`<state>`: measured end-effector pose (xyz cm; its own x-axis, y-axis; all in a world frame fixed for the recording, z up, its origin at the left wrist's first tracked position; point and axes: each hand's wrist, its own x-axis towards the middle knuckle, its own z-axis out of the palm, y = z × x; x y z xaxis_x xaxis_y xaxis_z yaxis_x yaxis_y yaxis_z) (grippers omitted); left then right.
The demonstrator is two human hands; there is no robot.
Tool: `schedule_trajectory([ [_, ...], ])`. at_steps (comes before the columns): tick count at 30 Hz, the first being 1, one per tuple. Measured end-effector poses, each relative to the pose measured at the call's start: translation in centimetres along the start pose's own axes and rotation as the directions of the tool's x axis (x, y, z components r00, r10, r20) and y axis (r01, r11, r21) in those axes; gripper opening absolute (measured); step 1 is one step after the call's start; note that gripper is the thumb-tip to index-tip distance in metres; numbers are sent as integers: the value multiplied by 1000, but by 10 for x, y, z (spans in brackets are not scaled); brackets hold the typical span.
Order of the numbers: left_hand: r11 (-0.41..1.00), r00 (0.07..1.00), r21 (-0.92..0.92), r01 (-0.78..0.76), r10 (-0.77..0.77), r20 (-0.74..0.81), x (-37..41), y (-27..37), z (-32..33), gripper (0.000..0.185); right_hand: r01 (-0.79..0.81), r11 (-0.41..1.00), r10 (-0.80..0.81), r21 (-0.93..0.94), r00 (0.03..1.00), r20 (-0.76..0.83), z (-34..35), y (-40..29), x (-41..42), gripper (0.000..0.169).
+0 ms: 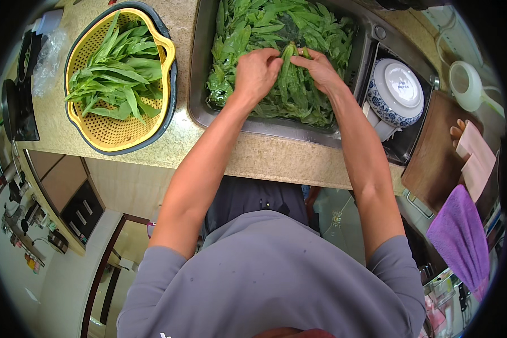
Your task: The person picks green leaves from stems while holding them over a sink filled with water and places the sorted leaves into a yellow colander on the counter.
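Note:
Leafy green vegetables (253, 31) with long narrow leaves fill the water in a stainless steel sink (197, 91). Over the middle of the basin, a small bunch of greens (288, 74) hangs between my hands, its stem ends uppermost and its leaves trailing down. My left hand (258, 71) has its fingers curled against the bunch from the left, fingertips partly hidden. On the other side, my right hand (317, 69) pinches stems between thumb and fingers.
Left of the sink, a yellow colander (118, 137) nested in a dark basin (174, 91) holds more greens. An upturned blue-and-white bowl (399, 91) occupies the small right-hand sink. Beyond it are a wooden cutting board (433, 156), a purple towel (460, 241) and a white-green strainer (467, 86).

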<state>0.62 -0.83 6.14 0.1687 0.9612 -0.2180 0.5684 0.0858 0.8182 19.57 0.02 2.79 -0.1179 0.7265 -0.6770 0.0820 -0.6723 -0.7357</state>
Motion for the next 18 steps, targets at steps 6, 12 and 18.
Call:
schedule_trajectory([
  [6, 720, 905, -549, 423, -313, 288, 34, -55, 37, 29, -43, 972, 63, -233, 995, 77, -2, 10, 20, 51],
  [12, 646, 880, -597, 475, -333, 340, 35, -76, 46, 27, 49, 951, -33, -304, 998, 59, 1, 20, 19, 71],
  [18, 991, 989, -104, 85, -72, 126, 31, -56, 48, 19, 108, 944, -90, -313, 993, 73, -12, 36, 29, 58],
])
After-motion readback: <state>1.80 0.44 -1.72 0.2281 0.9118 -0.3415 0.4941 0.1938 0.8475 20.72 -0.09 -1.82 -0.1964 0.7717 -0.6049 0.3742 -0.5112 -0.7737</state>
